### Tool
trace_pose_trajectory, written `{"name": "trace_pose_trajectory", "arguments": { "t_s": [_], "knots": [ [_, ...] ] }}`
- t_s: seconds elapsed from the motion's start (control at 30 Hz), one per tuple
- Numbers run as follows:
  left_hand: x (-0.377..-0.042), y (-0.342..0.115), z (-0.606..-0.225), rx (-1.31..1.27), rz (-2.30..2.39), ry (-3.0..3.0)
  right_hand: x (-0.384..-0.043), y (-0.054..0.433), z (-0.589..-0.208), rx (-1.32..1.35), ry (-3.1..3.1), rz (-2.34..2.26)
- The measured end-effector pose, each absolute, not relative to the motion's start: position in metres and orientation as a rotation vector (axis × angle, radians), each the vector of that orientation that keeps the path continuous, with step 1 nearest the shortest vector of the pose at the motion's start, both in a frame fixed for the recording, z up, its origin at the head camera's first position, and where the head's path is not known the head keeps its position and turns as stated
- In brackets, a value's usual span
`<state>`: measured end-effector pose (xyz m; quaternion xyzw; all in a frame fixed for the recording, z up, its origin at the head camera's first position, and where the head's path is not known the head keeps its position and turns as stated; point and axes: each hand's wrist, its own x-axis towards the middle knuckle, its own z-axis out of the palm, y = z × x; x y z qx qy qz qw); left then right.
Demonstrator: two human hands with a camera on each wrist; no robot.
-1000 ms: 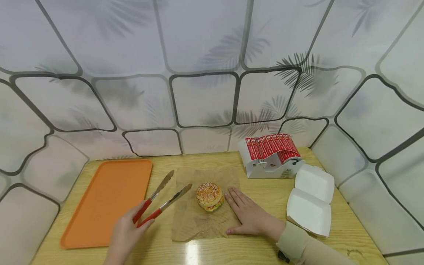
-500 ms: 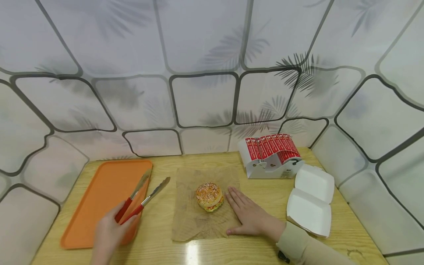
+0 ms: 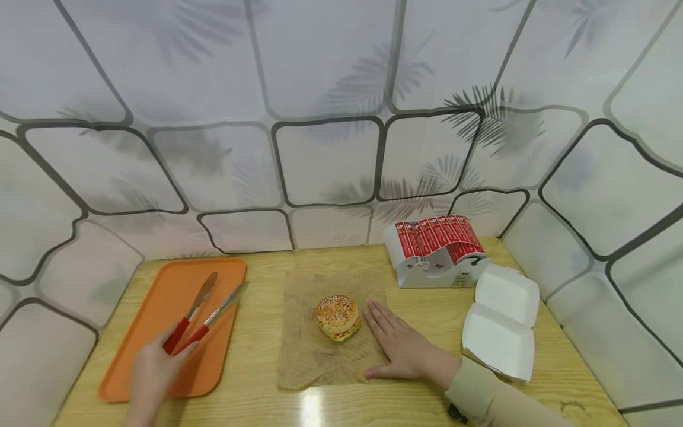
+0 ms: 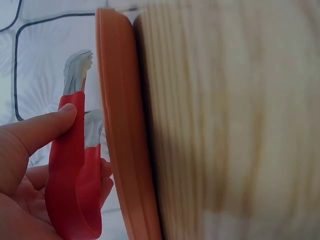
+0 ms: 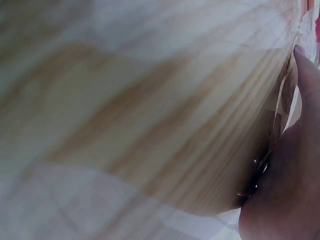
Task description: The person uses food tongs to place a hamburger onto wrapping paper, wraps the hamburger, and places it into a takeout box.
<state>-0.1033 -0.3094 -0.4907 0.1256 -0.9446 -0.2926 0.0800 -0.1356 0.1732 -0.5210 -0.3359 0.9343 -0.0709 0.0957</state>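
Note:
My left hand [image 3: 155, 367] grips a pair of tongs [image 3: 184, 334] by the red handles, over the orange tray [image 3: 155, 320]. The metal arms of the tongs stand apart with nothing between them; in the left wrist view the thumb lies along one red handle [image 4: 67, 145]. A sesame-bun burger [image 3: 337, 317] sits on a sheet of brown paper [image 3: 304, 362] mid-table. Flat on the paper's right side lies my right hand [image 3: 400, 350], fingers straight, fingertips close to the burger. The right wrist view shows mostly wood grain and part of that hand [image 5: 285, 185].
At the back right stands a white box [image 3: 432, 276] filled with red-and-white packaging. A white clamshell container [image 3: 498, 338] lies opened out to the right of my right forearm. A patterned wall [image 3: 331, 160] rises behind the wooden table [image 3: 256, 379].
My left hand has carried the tongs leftward, away from beside the brown paper to over the orange tray. My right hand and the burger have stayed in place.

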Motion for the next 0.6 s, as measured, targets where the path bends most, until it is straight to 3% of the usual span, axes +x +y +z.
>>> {"name": "trace_pose_trajectory", "arguments": {
  "t_s": [0.6],
  "knots": [
    [-0.116, -0.335, -0.492, 0.391, -0.77, -2.902, -0.136, 0.175, -0.526, -1.035, 2.792, -0.234]
  ]
}}
